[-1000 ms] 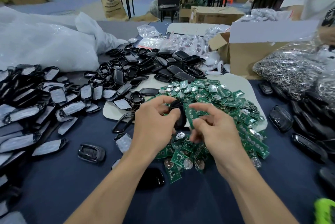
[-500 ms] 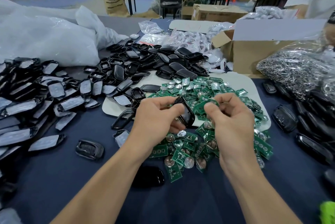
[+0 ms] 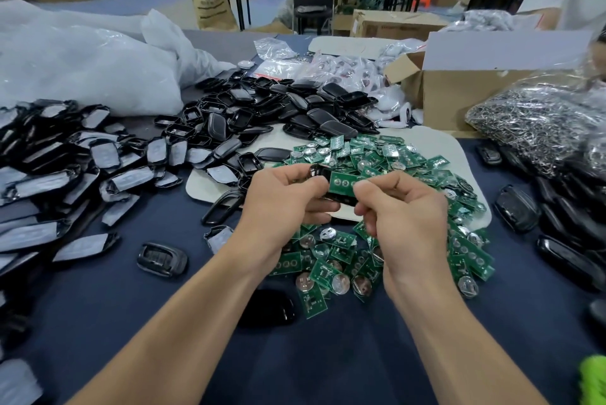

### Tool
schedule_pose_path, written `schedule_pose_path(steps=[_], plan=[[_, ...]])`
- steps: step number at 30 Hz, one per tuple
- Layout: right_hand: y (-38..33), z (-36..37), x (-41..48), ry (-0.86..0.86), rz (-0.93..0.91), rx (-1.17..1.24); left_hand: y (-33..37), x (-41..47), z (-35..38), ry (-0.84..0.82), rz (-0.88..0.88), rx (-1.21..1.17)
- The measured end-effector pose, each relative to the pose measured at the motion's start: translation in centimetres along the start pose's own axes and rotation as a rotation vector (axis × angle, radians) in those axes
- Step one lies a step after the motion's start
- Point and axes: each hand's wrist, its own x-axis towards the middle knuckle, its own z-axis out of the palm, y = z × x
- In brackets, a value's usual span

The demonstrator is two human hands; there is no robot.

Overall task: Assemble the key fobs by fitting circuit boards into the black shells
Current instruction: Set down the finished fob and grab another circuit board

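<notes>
No text legible: dark print on the brown sack (image 3: 211,6) far beyond the grip and on the cardboard box (image 3: 390,26) beyond-right is too blurred, and markings on the gripped circuit board (image 3: 341,182) too small.

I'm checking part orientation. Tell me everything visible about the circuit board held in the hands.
The circuit board is a small, flat green rectangle with round ringed pads on its visible face. It is held roughly level above the pile of boards. The right hand pinches its right end; its left end lies against the black shell gripped by the left hand. Whether it is seated cannot be told.
</notes>
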Motion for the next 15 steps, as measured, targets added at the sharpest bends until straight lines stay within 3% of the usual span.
schedule_pose_path(steps=[5, 15], plan=[[0.28, -0.09, 0.23, 0.058, 0.009, -0.038, 0.26, 0.00, 0.08, -0.085, -0.033, -0.122], [0.71, -0.34, 0.50, 0.050, -0.059, -0.176, 0.19, -0.36, 0.13, -0.144, -0.030, -0.017]])
